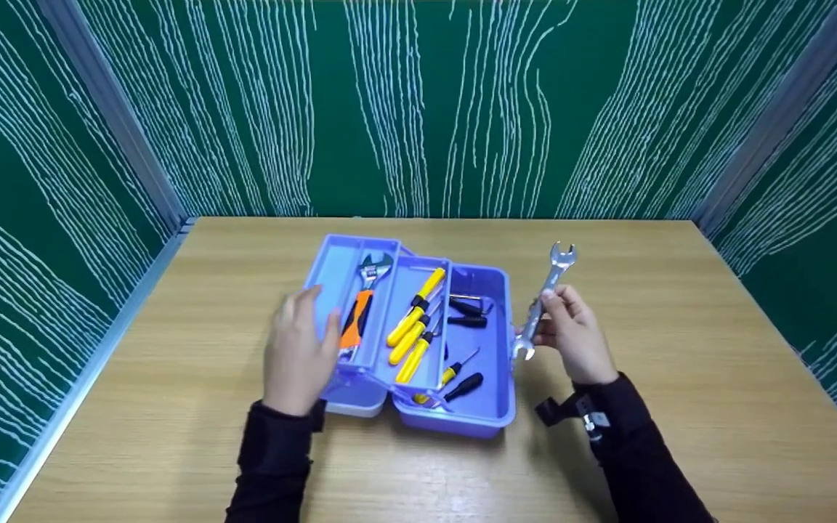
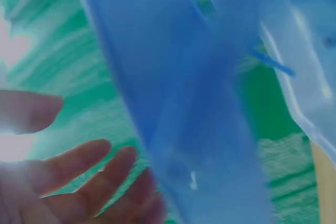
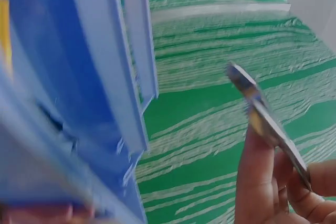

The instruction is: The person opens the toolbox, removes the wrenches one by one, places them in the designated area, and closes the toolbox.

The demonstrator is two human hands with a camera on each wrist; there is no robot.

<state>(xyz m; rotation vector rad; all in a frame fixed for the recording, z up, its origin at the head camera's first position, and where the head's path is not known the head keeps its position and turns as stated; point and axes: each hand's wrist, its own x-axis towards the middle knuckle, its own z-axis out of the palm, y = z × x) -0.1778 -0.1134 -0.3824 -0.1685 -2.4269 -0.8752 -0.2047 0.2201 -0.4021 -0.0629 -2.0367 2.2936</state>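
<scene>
My right hand [image 1: 580, 340] pinches a silver double open-ended wrench [image 1: 554, 274] between thumb and fingers. It stands just right of the lilac toolbox [image 1: 497, 423], with the wrench's lower end overlapping the box's right rim in the head view. In the right wrist view the wrench [image 3: 281, 136] tilts up from the fingertips. My left hand [image 1: 296, 356], fingers spread and holding nothing, is at the left edge of the toolbox's fold-out tray [image 1: 333, 270]. The left wrist view shows its fingers [image 2: 86, 163] close beside the blurred tray wall.
An adjustable wrench [image 1: 357, 319] with an orange and black handle lies in the upper tray. Several yellow-handled screwdrivers [image 1: 413, 363] fill the middle tray. Black-handled tools [image 1: 464, 387] lie in the bottom. The box stands on a wooden table [image 1: 418, 483] enclosed by green patterned walls [image 1: 455, 109].
</scene>
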